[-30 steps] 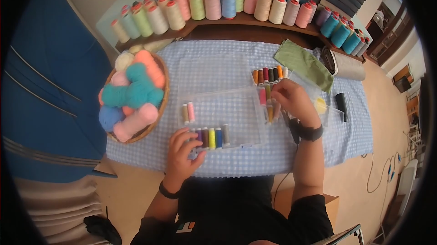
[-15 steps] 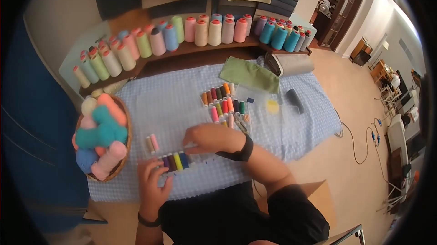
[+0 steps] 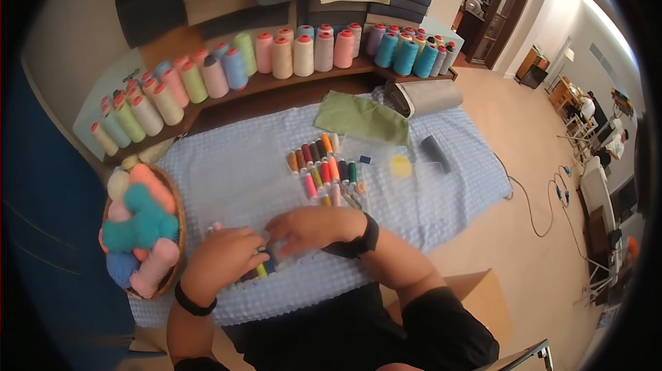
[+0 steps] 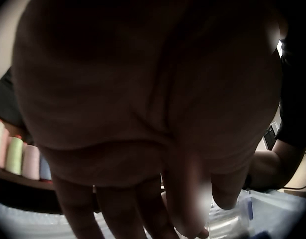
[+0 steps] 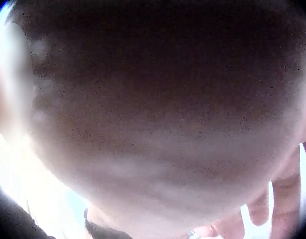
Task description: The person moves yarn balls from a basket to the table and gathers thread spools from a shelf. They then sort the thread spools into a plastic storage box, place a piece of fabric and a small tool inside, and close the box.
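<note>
Over the front of a clear plastic box (image 3: 238, 181), my left hand (image 3: 224, 261) reaches across a row of small thread spools, among them a yellow-green spool (image 3: 261, 269). Its fingers hang down over the row and hide much of it. My right hand (image 3: 310, 228) comes in from the right, its bent fingertips close to the left thumb at the row's right end. I cannot tell whether the right fingers hold a spool. A pink spool (image 3: 216, 227) shows just past the left knuckles. Palms fill both wrist views.
Several colourful spools (image 3: 325, 172) lie right of the box, with small scissors (image 3: 350, 196) and another clear container (image 3: 420, 176). A yarn basket (image 3: 182, 233) stands left. Behind are green cloth (image 3: 362, 119), a fabric roll (image 3: 427, 97) and a shelf of thread cones (image 3: 303, 57).
My right hand has left the loose spools and come to the box's front row. The left hand has shifted over that row, covering more spools. The head view has turned rightward.
</note>
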The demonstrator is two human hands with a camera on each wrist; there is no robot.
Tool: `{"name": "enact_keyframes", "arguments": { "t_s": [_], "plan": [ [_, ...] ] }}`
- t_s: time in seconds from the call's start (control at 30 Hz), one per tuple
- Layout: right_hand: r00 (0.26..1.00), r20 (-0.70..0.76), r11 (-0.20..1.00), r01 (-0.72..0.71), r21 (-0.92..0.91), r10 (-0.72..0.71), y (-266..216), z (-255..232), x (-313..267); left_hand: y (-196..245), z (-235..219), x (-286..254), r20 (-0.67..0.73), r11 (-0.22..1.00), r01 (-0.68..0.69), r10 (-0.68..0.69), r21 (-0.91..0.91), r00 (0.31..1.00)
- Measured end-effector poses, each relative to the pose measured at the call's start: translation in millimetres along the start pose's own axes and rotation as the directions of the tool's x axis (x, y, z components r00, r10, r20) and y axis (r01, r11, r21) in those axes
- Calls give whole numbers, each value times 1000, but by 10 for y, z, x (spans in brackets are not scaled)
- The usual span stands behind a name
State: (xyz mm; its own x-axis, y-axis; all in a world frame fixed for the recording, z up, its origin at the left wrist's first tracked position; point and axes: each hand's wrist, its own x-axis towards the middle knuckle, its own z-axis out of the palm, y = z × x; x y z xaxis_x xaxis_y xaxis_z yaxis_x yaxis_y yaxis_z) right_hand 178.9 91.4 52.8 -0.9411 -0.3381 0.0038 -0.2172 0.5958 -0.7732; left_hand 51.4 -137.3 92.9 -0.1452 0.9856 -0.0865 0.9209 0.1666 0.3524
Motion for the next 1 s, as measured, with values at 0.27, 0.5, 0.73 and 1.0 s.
{"name": "enact_keyframes", "arguments": {
  "t_s": [0.27, 0.5, 0.73, 1.0],
  "plan": [
    [995, 96, 999, -34, -6, 35, -13, 47, 34, -83, 25, 263, 222, 999, 43, -41, -3, 974],
    [997, 57, 999, 48, 13, -49, 6, 20, 42, -172, 129, 263, 203, 1000, -12, 8, 16, 979],
    [999, 36, 997, 13, 70, -15, -47, -35, 55, -157, 179, 308, 199, 997, -19, 3, 76, 980],
    [994, -9, 993, 109, 53, -109, 56, 41, 75, -127, 153, 301, 234, 991, 2, -33, 131, 972]
  ]
}}
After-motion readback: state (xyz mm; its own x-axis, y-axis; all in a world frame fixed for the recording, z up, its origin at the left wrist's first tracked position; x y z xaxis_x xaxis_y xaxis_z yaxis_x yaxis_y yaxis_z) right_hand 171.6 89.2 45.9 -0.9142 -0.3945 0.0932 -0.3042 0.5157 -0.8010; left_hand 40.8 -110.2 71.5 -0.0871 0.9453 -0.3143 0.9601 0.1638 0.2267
